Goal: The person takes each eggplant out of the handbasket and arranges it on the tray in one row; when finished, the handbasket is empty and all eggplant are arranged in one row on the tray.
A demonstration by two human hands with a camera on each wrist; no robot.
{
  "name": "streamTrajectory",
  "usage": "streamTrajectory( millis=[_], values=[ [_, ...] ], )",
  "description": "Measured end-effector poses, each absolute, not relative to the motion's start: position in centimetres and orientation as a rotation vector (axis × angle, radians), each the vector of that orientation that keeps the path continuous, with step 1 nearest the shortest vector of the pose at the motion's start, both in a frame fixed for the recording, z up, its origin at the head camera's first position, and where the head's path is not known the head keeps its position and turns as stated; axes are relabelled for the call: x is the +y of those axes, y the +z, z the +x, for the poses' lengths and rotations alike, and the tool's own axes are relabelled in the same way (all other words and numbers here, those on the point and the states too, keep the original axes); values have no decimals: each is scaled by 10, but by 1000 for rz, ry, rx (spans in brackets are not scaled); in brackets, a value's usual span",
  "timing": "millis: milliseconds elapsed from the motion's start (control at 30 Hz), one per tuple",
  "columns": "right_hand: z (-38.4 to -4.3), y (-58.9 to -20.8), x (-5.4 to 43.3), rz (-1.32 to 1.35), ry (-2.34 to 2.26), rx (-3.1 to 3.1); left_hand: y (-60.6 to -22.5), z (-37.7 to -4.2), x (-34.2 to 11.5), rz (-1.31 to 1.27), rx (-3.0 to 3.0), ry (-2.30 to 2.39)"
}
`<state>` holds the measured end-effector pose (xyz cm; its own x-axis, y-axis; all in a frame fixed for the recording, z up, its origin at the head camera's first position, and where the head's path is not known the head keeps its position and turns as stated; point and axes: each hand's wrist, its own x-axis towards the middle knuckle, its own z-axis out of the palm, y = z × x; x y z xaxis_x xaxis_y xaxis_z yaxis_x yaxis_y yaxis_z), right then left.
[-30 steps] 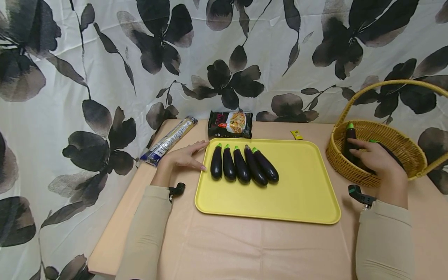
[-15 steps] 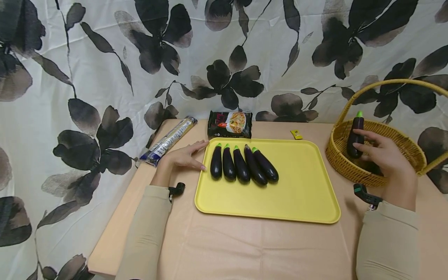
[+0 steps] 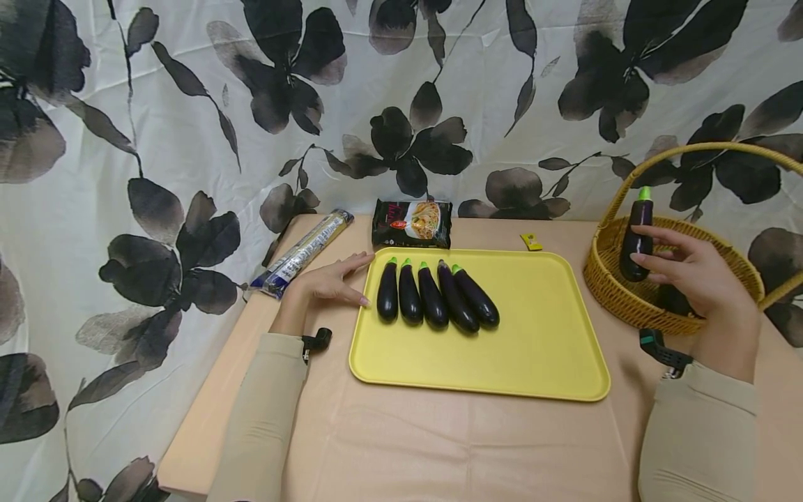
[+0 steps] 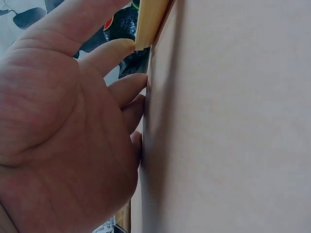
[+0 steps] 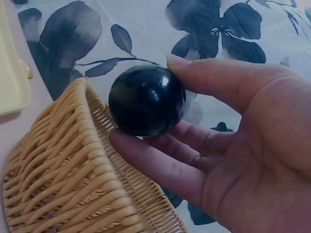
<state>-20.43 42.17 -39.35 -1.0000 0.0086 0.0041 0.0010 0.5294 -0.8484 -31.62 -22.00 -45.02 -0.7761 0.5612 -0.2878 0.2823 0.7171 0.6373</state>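
My right hand [image 3: 705,275] holds an eggplant [image 3: 636,240] upright above the wicker basket [image 3: 659,317], thumb on one side and fingers on the other. The right wrist view shows the rounded dark end of that eggplant [image 5: 146,101] pinched beside the basket's woven rim [image 5: 92,131]. Another dark eggplant [image 3: 674,300] lies inside the basket, partly hidden by the hand. On the yellow tray [image 3: 533,348], several eggplants [image 3: 433,296] lie side by side, green stems away from me. My left hand [image 3: 326,286] touches the tray's left edge with fingers extended; in the left wrist view its fingertips [image 4: 129,44] meet the rim.
Behind the tray stands a black food packet [image 3: 412,224]. A long blue and silver packet [image 3: 304,254] lies at the back left edge of the table [image 3: 401,446]. A small yellow packet [image 3: 532,242] sits behind the tray, and a floral curtain [image 3: 351,84] hangs at the back.
The right hand has lifted the eggplant up out of the basket and drawn slightly to the right. The left hand and the eggplants on the tray have stayed in place.
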Motion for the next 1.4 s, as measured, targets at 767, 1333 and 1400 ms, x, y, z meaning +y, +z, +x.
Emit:
streamTrajectory(
  millis=[767, 1333, 1400],
  values=[
    [-208, -379, 396, 298, 1436, -2846, -447, -317, -218, 622, 2437, 819],
    [-233, -377, 343, 506, 1356, -3008, -445, -319, -217, 604, 2435, 811],
    [-235, -378, 336, 542, 1337, -3021, -445, -319, -217, 603, 2435, 814]
  ],
)
